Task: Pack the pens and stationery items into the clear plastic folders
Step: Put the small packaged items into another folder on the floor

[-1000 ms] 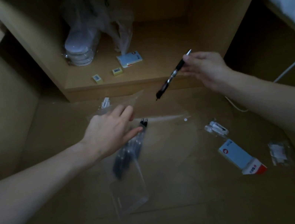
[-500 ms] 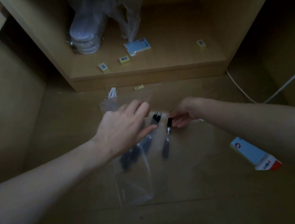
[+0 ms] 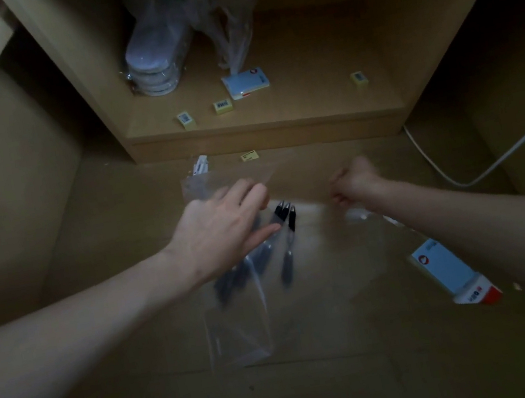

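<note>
A clear plastic folder [image 3: 326, 257] lies on the brown floor in the middle of the head view, its flap raised toward the shelf. Several black pens [image 3: 282, 240] lie inside it, tips pointing away from me. My left hand [image 3: 224, 226] rests flat on the folder's upper left part, fingers straight, partly covering the pens. My right hand [image 3: 355, 179] is curled at the folder's upper right edge and pinches the plastic there. A smaller clear sleeve [image 3: 238, 334] lies under the folder's lower left.
A white and blue box with a red end [image 3: 455, 277] lies on the floor at right. A wooden shelf [image 3: 260, 129] holds a stack of grey round packs [image 3: 155, 67], a white packet [image 3: 245, 83] and small yellow erasers [image 3: 223, 105]. A white cable [image 3: 452, 181] runs at right.
The pen my right hand held in the air a second ago now lies inside the folder. My right hand has let it go and moved right to the folder's edge.
</note>
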`<act>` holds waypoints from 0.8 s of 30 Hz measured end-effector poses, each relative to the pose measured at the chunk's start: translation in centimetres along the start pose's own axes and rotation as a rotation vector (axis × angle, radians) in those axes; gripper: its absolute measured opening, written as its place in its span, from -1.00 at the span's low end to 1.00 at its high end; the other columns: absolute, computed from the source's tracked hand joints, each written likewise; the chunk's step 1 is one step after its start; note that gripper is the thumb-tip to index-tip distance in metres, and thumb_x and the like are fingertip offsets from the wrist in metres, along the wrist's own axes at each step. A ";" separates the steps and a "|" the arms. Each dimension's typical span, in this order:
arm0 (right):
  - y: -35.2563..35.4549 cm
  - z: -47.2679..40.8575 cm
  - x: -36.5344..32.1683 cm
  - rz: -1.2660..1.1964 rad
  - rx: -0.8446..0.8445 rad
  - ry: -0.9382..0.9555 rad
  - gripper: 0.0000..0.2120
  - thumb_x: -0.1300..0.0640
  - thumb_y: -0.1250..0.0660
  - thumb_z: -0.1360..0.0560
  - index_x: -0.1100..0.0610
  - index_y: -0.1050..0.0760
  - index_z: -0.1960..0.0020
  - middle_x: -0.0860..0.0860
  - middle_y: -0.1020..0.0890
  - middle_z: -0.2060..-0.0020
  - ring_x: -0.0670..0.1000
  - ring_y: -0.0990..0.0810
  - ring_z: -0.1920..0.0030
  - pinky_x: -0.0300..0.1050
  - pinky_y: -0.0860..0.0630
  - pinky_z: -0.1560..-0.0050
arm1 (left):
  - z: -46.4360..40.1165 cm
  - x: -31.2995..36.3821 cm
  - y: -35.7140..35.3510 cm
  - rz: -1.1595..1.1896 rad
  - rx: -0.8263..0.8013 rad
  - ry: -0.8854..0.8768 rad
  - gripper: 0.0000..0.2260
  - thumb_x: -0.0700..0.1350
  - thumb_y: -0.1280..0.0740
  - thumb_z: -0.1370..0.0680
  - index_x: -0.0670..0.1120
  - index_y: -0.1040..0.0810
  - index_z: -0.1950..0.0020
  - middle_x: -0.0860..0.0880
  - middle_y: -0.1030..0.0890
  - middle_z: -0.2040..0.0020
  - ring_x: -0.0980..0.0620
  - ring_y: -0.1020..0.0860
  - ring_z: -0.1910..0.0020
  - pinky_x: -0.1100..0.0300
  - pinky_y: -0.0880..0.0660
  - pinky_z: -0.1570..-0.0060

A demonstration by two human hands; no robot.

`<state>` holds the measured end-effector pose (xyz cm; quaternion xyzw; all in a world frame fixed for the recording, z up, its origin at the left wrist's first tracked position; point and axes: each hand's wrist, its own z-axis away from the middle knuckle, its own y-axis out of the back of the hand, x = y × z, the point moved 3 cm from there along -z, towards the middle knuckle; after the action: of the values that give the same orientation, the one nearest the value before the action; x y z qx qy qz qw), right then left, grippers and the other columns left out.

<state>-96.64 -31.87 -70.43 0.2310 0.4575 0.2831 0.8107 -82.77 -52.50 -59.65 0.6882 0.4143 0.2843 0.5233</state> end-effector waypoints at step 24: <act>2.7 2.3 5.2 -0.060 -0.338 -0.224 -0.82 0.31 -0.29 -0.53 0.17 -0.42 0.23 0.07 -0.47 0.32 -0.06 -0.41 0.37 -0.35 -0.33 0.56 | -0.3 1.1 -1.7 0.015 -0.076 -0.069 -0.57 0.23 -0.06 -0.52 -0.11 -0.46 0.01 -0.13 -0.59 0.01 -0.07 -0.60 0.32 0.19 -0.42 0.67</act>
<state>-93.10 -26.69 -70.80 0.1079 0.3169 0.3042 0.8919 -82.95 -51.22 -61.27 0.6802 0.3799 0.2800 0.5608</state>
